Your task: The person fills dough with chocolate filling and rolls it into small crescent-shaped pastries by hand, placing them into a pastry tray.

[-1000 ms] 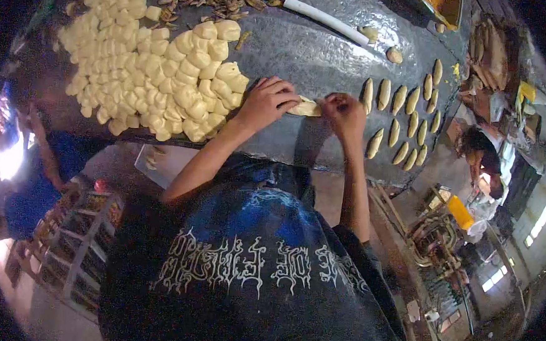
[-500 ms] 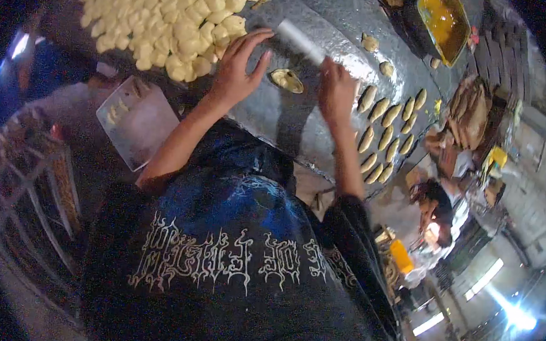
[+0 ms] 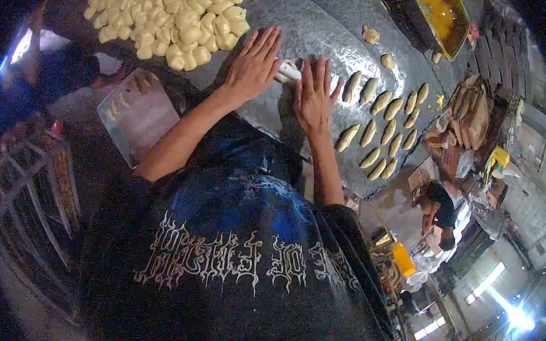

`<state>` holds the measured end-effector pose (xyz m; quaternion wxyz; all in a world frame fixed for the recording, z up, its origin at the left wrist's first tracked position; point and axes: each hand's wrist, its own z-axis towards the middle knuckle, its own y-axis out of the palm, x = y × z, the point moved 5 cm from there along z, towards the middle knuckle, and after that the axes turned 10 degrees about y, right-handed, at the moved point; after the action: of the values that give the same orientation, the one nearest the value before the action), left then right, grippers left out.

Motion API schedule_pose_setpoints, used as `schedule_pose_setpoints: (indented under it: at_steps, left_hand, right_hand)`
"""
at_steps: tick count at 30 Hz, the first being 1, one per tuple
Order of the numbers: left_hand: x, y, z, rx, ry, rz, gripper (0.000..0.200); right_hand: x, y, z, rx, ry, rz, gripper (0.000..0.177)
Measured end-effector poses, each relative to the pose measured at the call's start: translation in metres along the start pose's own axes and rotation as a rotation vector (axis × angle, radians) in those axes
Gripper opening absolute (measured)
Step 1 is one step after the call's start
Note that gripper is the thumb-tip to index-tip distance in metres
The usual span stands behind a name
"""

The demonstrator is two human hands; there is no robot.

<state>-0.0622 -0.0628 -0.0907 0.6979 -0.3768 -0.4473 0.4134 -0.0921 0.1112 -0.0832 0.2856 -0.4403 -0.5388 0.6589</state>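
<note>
Both hands rest flat over a pale rolling pin (image 3: 290,70), whose middle shows between them on the dark work surface (image 3: 276,114). My left hand (image 3: 253,66) covers its left end, fingers stretched out. My right hand (image 3: 317,95) lies over the other end, its fingers spread. Under the pin there is a bit of dough, mostly hidden. A big heap of pale dough pieces (image 3: 170,17) lies left of my left hand. To the right of my right hand, several oblong shaped pieces (image 3: 368,132) are laid in slanting rows.
A metal container of yellow liquid (image 3: 443,21) stands at the upper right, with small dough lumps (image 3: 388,61) near it. A tray (image 3: 140,115) is at the left below the surface's edge. At the right, another person (image 3: 442,212) bends forward beside brown sacks (image 3: 470,114).
My right hand has gone from gripping the raised pin at one end to lying flat on it. The pin has come down onto the dough, and my left hand has moved onto it.
</note>
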Motion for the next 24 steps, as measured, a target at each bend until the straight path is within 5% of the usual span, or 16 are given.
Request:
schedule_pose_setpoints:
  at_steps: [6, 10, 13, 15, 17, 19, 20, 22, 24]
  left_hand:
    - [-0.036, 0.016, 0.049, 0.008, 0.024, 0.053, 0.058]
    - [-0.08, 0.019, 0.13, 0.116, 0.036, 0.098, 0.062]
    - [-0.094, 0.025, 0.172, 0.105, -0.038, 0.14, 0.067]
    - [-0.095, 0.015, 0.185, 0.171, 0.006, 0.084, 0.06]
    - [-0.076, -0.01, 0.152, 0.274, 0.078, -0.186, 0.047]
    - [-0.051, -0.017, 0.093, 0.143, 0.104, -0.58, 0.04]
    - [-0.034, -0.027, 0.063, 0.079, 0.164, -0.559, 0.036]
    - [-0.019, -0.019, 0.021, -0.012, 0.236, -0.523, 0.033]
    - [-0.012, -0.002, -0.014, -0.065, 0.285, -0.497, 0.035]
  right_hand:
    - [0.015, 0.013, 0.06, 0.0, 0.127, -0.046, 0.062]
    - [0.047, 0.015, 0.15, 0.207, 0.067, -0.051, 0.068]
    - [0.058, 0.0, 0.195, -0.014, 0.306, -0.172, 0.074]
    - [0.04, -0.032, 0.192, 0.224, 0.293, -0.074, 0.072]
    - [0.026, -0.05, 0.159, 0.366, 0.184, 0.096, 0.069]
    - [0.01, -0.045, 0.096, 0.323, 0.083, 0.124, 0.061]
    - [-0.005, -0.045, 0.063, 0.089, 0.119, 0.13, 0.053]
    - [-0.013, -0.013, 0.014, 0.157, -0.15, 0.308, 0.052]
    - [-0.012, 0.004, -0.006, 0.138, -0.165, 0.401, 0.051]
